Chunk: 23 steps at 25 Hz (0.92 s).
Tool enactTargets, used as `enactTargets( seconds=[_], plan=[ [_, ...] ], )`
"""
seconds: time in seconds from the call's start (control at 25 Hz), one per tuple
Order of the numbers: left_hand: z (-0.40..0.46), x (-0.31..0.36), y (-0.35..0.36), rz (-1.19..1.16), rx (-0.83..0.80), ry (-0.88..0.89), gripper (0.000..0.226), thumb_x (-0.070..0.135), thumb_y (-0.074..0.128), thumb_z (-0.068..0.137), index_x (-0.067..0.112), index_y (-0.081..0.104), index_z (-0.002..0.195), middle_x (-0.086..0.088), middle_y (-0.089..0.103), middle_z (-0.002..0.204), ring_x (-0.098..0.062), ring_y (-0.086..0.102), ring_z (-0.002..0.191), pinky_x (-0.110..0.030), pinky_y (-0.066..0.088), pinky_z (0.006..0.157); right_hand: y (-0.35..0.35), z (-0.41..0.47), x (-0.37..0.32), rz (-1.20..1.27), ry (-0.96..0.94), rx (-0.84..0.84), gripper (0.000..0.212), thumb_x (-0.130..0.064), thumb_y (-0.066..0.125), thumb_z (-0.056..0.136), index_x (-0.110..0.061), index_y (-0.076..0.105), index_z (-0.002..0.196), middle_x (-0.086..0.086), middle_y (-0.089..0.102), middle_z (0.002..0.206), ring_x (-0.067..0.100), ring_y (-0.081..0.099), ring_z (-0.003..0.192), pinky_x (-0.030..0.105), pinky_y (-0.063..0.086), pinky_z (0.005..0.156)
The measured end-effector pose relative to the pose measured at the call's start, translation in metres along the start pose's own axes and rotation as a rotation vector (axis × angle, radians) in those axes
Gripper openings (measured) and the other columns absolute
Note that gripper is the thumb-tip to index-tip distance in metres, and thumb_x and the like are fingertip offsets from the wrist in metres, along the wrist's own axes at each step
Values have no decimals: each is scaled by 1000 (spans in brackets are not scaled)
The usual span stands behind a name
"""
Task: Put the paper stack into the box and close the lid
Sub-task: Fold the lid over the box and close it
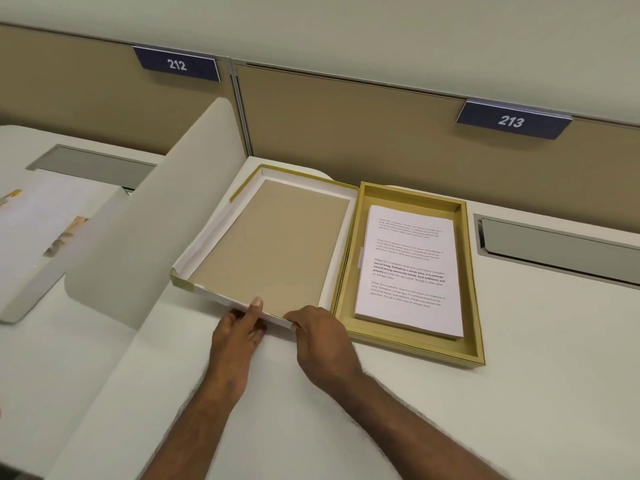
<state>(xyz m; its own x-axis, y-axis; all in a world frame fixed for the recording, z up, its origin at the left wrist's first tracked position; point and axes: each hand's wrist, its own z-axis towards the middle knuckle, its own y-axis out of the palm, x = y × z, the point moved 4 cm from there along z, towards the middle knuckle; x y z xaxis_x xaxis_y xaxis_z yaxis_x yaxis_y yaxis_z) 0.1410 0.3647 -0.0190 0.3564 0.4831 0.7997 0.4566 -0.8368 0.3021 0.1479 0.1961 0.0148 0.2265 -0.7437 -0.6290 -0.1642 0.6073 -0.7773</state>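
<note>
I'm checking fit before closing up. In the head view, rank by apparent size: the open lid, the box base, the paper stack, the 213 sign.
1. lid
2. box base, nearly alike, perspective uncertain
3. paper stack
4. 213 sign

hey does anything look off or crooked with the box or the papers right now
The paper stack lies slightly askew in the box, its near corner riding up on the inner ledge. The lid lies open and tilted, held at its near edge by both hands.

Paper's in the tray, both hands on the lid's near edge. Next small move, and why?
Probably lift the lid by its near edge and swing it right, over the box. The paper stack already lies inside, the lid lies open, inside up, to its left, and the left hand and right hand grip that edge.
</note>
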Motion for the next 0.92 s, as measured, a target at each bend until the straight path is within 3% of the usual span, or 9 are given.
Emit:
enactTargets(
  seconds=[0.12, 0.28, 0.4, 0.48, 0.56, 0.64, 0.76, 0.84, 0.92],
  plan=[
    [-1, 8, 10, 25, -33, 168, 43, 17, 76, 93, 18, 62, 134, -2, 73, 126, -27, 67, 126, -44, 57, 100, -18, -1, 3, 220, 131, -13, 29, -28, 62, 106, -20, 78, 129, -5, 80, 121, 11, 70, 109, 20, 50, 92],
    [-11, 24, 36, 157, -38, 400, 47, 17, 82, 88, 32, 60, 128, 9, 74, 121, -13, 71, 117, -25, 60, 91, -63, 5, 0, 587, 273, 68, 47, -60, 70, 96, -30, 73, 132, -14, 80, 118, 0, 74, 109, 20, 59, 92],
    [-13, 29, 62, 254, -121, 542, 53, 4, 79, 89, 25, 57, 133, 8, 74, 125, -12, 71, 118, -26, 59, 94, -102, 16, -4, 846, 283, 158, 57, -66, 69, 91, -27, 74, 133, -5, 83, 119, 9, 78, 114, 34, 64, 100],
    [-16, 29, 80, 427, -142, 632, 52, 9, 80, 90, 25, 56, 133, 11, 72, 126, -10, 70, 118, -28, 57, 97, -127, 21, -3, 1006, 283, 210, 58, -64, 68, 92, -22, 73, 133, 0, 84, 120, 14, 80, 114, 37, 67, 97],
    [-20, 30, 97, 621, -149, 729, 52, 20, 80, 90, 29, 55, 135, 21, 67, 126, 3, 65, 117, -13, 52, 94, -150, 23, 6, 1092, 302, 257, 56, -65, 67, 96, -24, 71, 134, 1, 84, 124, 18, 81, 115, 39, 68, 95],
    [-23, 28, 113, 726, -226, 858, 56, 12, 79, 90, 24, 55, 139, 17, 64, 127, 6, 60, 120, -7, 48, 95, -167, 20, 21, 1191, 339, 302, 65, -69, 68, 92, -24, 67, 138, 5, 83, 127, 24, 81, 116, 42, 69, 92],
    [-28, 16, 133, 807, -415, 993, 61, -5, 72, 90, 13, 54, 145, 2, 59, 144, -15, 54, 137, -32, 50, 111, -185, 9, 50, 1326, 436, 410, 79, -66, 75, 79, -21, 66, 143, 5, 83, 130, 27, 81, 117, 42, 69, 85],
    [-31, 7, 143, 914, -471, 1046, 60, 3, 67, 91, 15, 52, 149, 0, 54, 152, -23, 47, 145, -49, 43, 117, -191, -3, 75, 1377, 490, 497, 67, -53, 83, 82, -17, 71, 138, 5, 86, 123, 26, 83, 111, 39, 70, 78],
    [-32, -3, 150, 1073, -485, 1130, 62, 17, 68, 92, 22, 50, 151, 2, 47, 159, -21, 37, 152, -57, 32, 121, -192, -17, 105, 1391, 555, 575, 46, -29, 85, 92, -8, 75, 132, 8, 87, 117, 27, 85, 107, 37, 70, 70]
  ],
)
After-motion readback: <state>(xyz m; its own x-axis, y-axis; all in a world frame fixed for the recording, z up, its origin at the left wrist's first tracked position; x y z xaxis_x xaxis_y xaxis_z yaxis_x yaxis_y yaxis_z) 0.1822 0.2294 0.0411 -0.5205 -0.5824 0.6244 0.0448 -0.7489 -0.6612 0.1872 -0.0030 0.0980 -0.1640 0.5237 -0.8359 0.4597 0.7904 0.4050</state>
